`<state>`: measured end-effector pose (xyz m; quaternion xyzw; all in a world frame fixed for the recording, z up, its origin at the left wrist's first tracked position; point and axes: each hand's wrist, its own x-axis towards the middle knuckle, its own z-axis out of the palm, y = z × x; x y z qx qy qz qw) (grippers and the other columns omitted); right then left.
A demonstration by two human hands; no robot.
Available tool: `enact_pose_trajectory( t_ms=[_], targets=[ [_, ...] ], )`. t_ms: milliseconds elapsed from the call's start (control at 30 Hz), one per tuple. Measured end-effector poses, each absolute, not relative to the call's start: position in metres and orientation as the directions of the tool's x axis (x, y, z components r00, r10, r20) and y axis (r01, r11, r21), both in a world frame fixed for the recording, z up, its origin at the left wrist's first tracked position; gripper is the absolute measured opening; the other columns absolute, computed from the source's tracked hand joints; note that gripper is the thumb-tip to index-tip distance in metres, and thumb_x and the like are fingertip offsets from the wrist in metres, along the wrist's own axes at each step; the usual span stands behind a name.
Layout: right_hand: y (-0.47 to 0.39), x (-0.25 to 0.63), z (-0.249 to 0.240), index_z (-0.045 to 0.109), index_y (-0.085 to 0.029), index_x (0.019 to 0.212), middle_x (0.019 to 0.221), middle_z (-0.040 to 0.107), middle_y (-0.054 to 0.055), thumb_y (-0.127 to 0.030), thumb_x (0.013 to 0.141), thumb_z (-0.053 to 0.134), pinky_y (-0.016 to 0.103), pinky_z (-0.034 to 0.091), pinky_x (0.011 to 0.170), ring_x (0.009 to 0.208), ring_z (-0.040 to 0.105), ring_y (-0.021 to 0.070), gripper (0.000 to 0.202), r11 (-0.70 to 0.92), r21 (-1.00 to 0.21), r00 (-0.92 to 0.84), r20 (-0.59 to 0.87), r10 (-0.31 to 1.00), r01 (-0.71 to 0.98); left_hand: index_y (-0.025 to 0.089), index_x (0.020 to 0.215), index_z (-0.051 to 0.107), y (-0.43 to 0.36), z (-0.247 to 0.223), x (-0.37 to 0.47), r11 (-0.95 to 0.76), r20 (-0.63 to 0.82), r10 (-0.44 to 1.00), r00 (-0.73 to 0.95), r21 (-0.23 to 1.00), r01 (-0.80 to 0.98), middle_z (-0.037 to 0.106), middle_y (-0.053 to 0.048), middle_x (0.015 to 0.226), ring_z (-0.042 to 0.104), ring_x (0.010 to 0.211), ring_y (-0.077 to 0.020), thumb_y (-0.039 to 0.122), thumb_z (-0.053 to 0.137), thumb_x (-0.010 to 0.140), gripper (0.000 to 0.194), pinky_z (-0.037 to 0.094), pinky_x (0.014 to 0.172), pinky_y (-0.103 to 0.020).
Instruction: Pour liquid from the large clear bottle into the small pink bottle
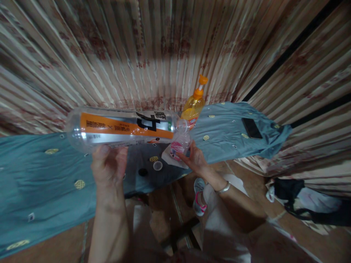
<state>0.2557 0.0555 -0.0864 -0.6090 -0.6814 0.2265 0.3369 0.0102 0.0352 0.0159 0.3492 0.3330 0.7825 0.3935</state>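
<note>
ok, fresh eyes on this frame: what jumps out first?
The big clear bottle with the orange label, held sideways by the left hand at centre, its open mouth over a small pink-labelled bottle that the right hand steadies on the blue cloth-covered table. Behind them stands an orange pump bottle; a dark phone lies on the cloth to the right.

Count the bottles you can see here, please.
3. A big clear bottle lies sideways in the left hand. A small pink-labelled bottle is steadied by the right hand. An orange pump bottle stands behind. Others may be hidden.
</note>
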Motion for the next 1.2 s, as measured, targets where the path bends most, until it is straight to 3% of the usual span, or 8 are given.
enact_pose_trajectory(
  t_ms=[200,367,633,900,1200],
  targets=[
    [0.0552,0.2564,-0.0834,0.057,-0.026,0.113,0.093,0.072,0.007,-0.039,0.083,0.075,0.041,0.059,0.074,0.089,0.074,0.0309,0.037,0.167,-0.719,-0.062,0.171,0.983,0.675,0.042,0.081,0.072,0.0333,0.0166,0.0075,-0.410,0.284,0.884,-0.372,0.853,-0.322,0.078,0.000,0.096,0.061,0.130,-0.0371,0.055,0.084,0.059,0.027,0.057,0.102,-0.058],
    [0.0550,0.2564,-0.0823,0.057,-0.021,0.116,0.098,0.074,0.013,-0.039,0.083,0.075,0.040,0.059,0.076,0.091,0.075,0.0322,0.041,0.149,-0.707,-0.050,0.158,0.986,0.691,0.040,0.085,0.073,0.0337,0.0155,0.0079,-0.439,0.281,0.865,-0.416,0.826,-0.355,0.078,0.001,0.100,0.061,0.131,-0.0370,0.051,0.086,0.058,0.032,0.057,0.104,-0.057],
    [0.0564,0.2570,-0.0857,0.056,-0.021,0.120,0.097,0.076,0.012,-0.044,0.084,0.074,0.041,0.058,0.073,0.085,0.075,0.0312,0.047,0.141,-0.696,-0.065,0.135,0.989,0.704,0.040,0.078,0.069,0.0334,0.0145,0.0053,-0.452,0.316,0.871,-0.376,0.817,-0.360,0.077,0.000,0.092,0.062,0.129,-0.0343,0.051,0.088,0.060,0.028,0.061,0.098,-0.052],
    [0.0557,0.2575,-0.0834,0.054,-0.019,0.124,0.105,0.075,0.015,-0.042,0.086,0.072,0.045,0.059,0.079,0.092,0.075,0.0326,0.048,0.159,-0.698,-0.086,0.138,0.987,0.698,0.041,0.081,0.072,0.0341,0.0168,0.0079,-0.474,0.337,0.859,-0.385,0.808,-0.349,0.077,0.002,0.093,0.062,0.129,-0.0326,0.048,0.087,0.061,0.026,0.058,0.104,-0.051],
    [0.0549,0.2536,-0.0802,0.054,-0.023,0.119,0.101,0.076,0.013,-0.038,0.083,0.075,0.044,0.059,0.078,0.094,0.075,0.0337,0.044,0.119,-0.711,-0.050,0.118,0.992,0.693,0.039,0.079,0.071,0.0335,0.0153,0.0070,-0.466,0.295,0.857,-0.422,0.792,-0.394,0.077,0.003,0.094,0.063,0.127,-0.0328,0.047,0.091,0.055,0.032,0.058,0.104,-0.051]
  ],
)
